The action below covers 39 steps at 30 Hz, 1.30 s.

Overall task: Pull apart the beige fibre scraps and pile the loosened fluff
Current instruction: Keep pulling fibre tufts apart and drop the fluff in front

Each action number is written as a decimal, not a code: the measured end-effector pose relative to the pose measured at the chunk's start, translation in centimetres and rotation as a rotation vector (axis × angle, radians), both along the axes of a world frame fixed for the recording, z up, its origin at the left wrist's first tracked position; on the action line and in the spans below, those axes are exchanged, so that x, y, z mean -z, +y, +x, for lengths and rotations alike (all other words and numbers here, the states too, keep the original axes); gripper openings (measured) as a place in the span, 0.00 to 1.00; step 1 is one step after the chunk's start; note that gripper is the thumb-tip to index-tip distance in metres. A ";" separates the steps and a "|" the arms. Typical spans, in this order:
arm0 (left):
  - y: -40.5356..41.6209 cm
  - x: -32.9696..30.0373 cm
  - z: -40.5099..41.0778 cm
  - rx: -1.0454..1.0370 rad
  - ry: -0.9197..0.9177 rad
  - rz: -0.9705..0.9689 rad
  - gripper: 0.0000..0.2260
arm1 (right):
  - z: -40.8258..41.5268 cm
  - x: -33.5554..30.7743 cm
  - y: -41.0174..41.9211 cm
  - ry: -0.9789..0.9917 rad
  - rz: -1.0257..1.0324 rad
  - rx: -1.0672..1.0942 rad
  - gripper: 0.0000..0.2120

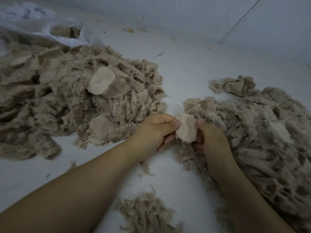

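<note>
hands meet on one beige scrap (186, 127): left hand (154, 132) pinches its left edge, right hand (211, 140) pinches its right edge. big heap (70, 98) lies left, another heap (262, 132) lies right.

A large heap of beige fibre scraps (75, 105) lies far left on the pale flat surface (193, 68), a crumpled white plastic bag (38, 26) behind it. A second beige fluffy heap (260, 132) lies right. A small beige fluff tuft (144, 214) lies near, between the forearms.

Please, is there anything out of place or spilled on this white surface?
A few things. Loose fluff lies apart from the two big piles, near the forearms. Dark specks and a yellowish crumb litter the white surface farther back. Nothing looks damaged.
</note>
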State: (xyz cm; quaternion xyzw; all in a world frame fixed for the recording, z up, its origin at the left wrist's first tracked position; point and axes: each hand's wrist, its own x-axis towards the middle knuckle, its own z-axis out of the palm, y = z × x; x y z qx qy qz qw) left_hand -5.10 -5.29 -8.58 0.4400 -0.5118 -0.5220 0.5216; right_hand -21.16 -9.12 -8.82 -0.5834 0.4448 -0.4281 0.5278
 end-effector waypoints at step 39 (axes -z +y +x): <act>-0.7 -0.4 0.1 -0.078 -0.095 0.026 0.08 | -0.1 0.7 -0.2 0.125 -0.099 -0.065 0.09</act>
